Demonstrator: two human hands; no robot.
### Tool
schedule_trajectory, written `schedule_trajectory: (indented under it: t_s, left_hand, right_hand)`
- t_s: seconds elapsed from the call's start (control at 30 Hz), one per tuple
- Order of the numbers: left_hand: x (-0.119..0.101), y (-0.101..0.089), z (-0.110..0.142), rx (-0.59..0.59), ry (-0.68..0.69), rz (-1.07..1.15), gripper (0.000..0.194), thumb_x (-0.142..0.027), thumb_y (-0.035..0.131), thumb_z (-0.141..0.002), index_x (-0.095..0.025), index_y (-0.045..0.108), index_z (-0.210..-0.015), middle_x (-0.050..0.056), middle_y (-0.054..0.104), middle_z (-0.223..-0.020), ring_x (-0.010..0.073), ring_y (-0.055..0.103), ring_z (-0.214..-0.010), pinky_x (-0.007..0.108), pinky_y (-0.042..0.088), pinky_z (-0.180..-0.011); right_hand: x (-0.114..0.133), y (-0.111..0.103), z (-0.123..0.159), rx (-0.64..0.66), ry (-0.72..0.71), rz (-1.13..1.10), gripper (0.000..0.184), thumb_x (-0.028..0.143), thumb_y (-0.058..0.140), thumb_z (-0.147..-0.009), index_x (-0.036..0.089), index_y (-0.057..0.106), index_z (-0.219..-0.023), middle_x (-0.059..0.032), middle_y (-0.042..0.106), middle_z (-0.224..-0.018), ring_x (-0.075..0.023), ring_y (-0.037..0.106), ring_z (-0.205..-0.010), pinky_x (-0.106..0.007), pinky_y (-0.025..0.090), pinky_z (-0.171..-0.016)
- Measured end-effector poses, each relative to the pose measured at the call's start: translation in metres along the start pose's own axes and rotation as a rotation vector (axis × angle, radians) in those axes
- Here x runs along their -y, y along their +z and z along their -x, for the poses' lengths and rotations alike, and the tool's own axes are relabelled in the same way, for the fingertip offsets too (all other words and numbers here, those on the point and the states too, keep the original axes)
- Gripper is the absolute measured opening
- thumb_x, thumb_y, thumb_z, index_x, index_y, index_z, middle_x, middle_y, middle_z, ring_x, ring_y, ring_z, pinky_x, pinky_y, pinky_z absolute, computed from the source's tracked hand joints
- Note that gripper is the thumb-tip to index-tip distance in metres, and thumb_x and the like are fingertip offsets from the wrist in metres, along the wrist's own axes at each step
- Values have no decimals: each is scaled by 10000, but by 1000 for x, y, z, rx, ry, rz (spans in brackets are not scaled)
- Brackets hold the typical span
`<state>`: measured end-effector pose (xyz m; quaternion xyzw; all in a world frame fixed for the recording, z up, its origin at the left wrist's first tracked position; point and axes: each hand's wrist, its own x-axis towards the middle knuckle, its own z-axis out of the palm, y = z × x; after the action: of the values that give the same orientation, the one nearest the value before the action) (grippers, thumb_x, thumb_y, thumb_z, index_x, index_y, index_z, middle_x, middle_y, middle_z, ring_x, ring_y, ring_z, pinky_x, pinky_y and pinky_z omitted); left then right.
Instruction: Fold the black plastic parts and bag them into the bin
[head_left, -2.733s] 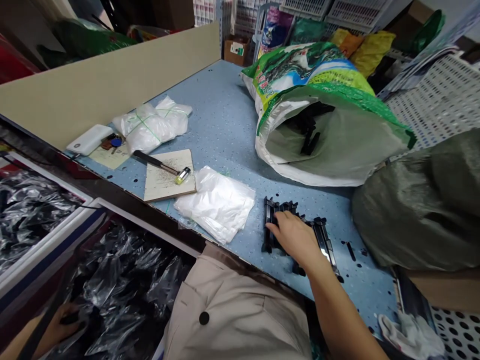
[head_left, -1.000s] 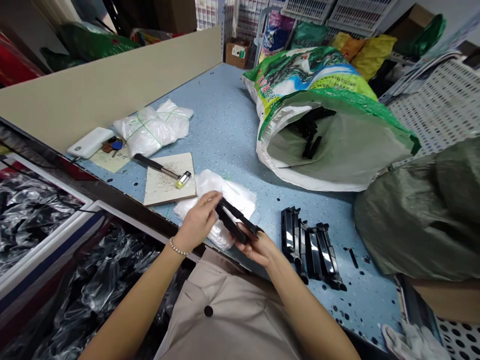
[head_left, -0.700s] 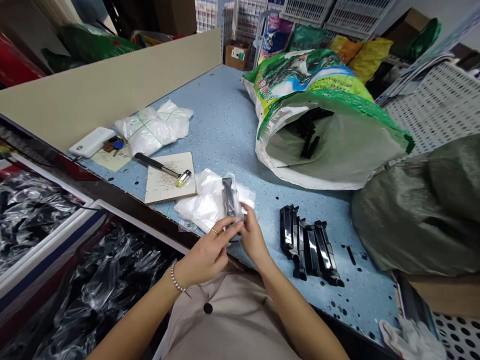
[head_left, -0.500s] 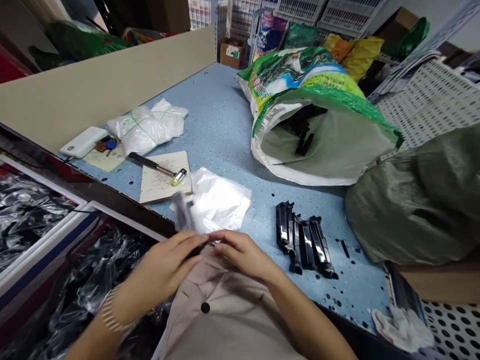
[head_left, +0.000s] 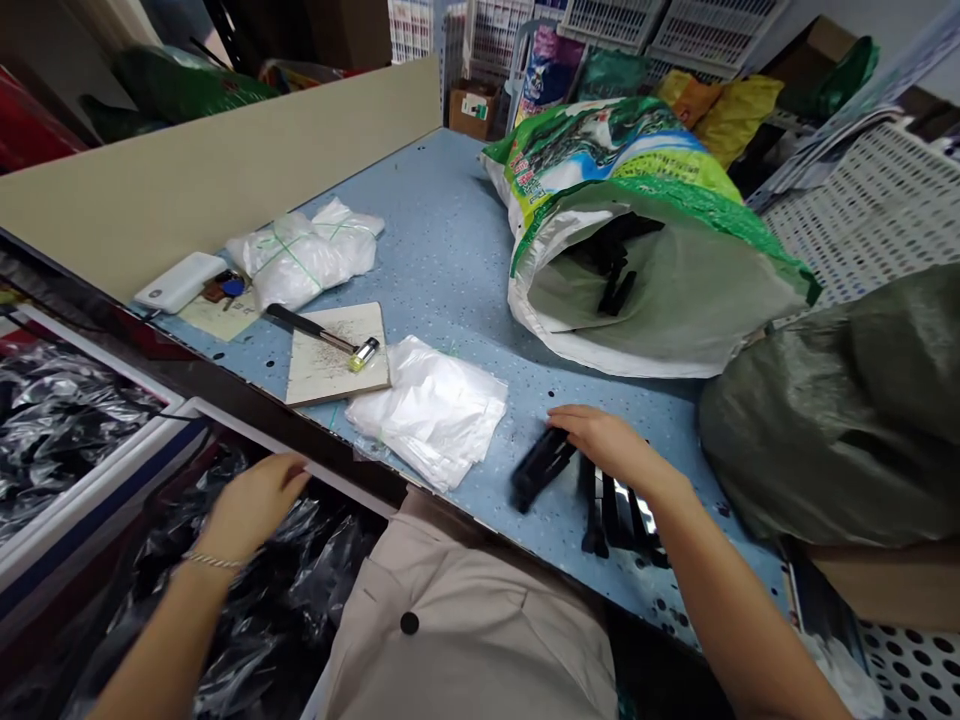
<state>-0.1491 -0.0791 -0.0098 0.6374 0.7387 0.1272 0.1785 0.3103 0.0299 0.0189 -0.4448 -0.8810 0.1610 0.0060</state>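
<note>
My right hand (head_left: 611, 445) is closed on a long black plastic part (head_left: 541, 468), which tilts over the blue table (head_left: 450, 230) and is a little blurred. Under and beside that wrist lie several similar black parts (head_left: 611, 515) in a row, some with shiny faces. My left hand (head_left: 251, 505), bracelet on the wrist, hovers above a crate (head_left: 196, 408) at the lower left, filled with black parts in clear plastic. Its thumb stands apart from the fingers, and nothing shows in it. A stack of clear plastic bags (head_left: 439, 410) lies between the hands on the table.
An open green and white sack (head_left: 630, 350) with black parts inside lies at the back. A hammer (head_left: 315, 330) rests on a board (head_left: 330, 375). Behind it are a tied bundle of bags (head_left: 300, 255), keys and a white power bank (head_left: 180, 282). A dark sack (head_left: 832, 420) stands right.
A black part went into a clear bag between both hands, then moved left toward the crate. Now my left hand is without it, and my right hand has taken another part from the row.
</note>
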Motion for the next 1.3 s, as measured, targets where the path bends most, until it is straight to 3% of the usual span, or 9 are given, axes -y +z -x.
schedule_trajectory:
  t_s: [0.13,0.23,0.4,0.53,0.67,0.83,1.0,1.17,1.3]
  left_hand:
    - [-125,40,-42,-62,309,205,199,-341,524,-830,-170,626,-823,101,653,-896,233,614,-863,351,491,-799]
    - [-170,69,-63,-13,331,314,94,-252,622,-774,-164,618,-742,120,629,-920,265,575,-938,371,475,-804]
    - [-156,71,-88,60,194,515,155,-243,637,-767,-174,576,-642,30,587,-689,161,557,-651,285,442,-622]
    - [-139,59,-93,259,-68,1003,281,-408,699,-699,-168,570,-629,-35,487,-536,97,432,-478,243,348,-490]
    - [-144,61,-89,273,-99,1106,314,-418,765,-602,-156,606,-671,-25,539,-581,82,438,-500,228,343,-497]
    - [-143,60,-84,236,-133,1244,412,-367,848,-501,-173,492,-578,-64,477,-522,55,393,-457,198,285,-447]
    - [-134,52,-83,182,-158,1271,413,-359,857,-511,-170,495,-576,-75,442,-529,49,372,-449,201,276,-433]
    - [-142,54,-82,200,-40,1225,300,-360,829,-558,-146,633,-637,0,588,-679,101,510,-615,238,389,-573]
    - [-142,51,-80,184,-50,1287,330,-311,863,-486,-151,598,-599,-10,575,-690,112,526,-657,251,410,-628]
  right_hand:
    - [9,-16,8,-8,38,-226,317,265,488,-905,232,643,-1180,-69,683,-1159,-236,642,-1043,-374,498,-913]
    - [14,-15,18,-79,137,-404,332,360,538,-884,238,657,-1170,-69,690,-1145,-249,647,-1030,-367,504,-889]
    - [31,9,23,-205,428,-983,383,440,642,-816,211,688,-1119,-82,716,-1081,-250,670,-952,-352,514,-812]
    - [59,26,-1,-176,435,-1602,321,429,694,-786,190,715,-999,-118,679,-1176,-201,696,-841,-243,486,-593]
    - [92,36,-43,-144,448,-1931,277,352,782,-698,176,711,-900,-94,726,-1017,-181,707,-762,-194,452,-506]
    - [110,45,-82,-207,490,-1978,255,288,805,-639,142,698,-820,-39,716,-714,-156,685,-630,-185,464,-483]
    - [105,39,-71,-450,515,-1956,224,259,806,-641,149,695,-802,-29,706,-722,-160,700,-649,-180,489,-489]
    - [114,35,-68,-290,475,-2070,195,194,811,-612,151,686,-756,-44,709,-743,-176,707,-696,-162,483,-456]
    - [115,44,-82,-196,495,-2042,200,211,810,-618,119,701,-759,-60,705,-711,-153,691,-654,-155,494,-466]
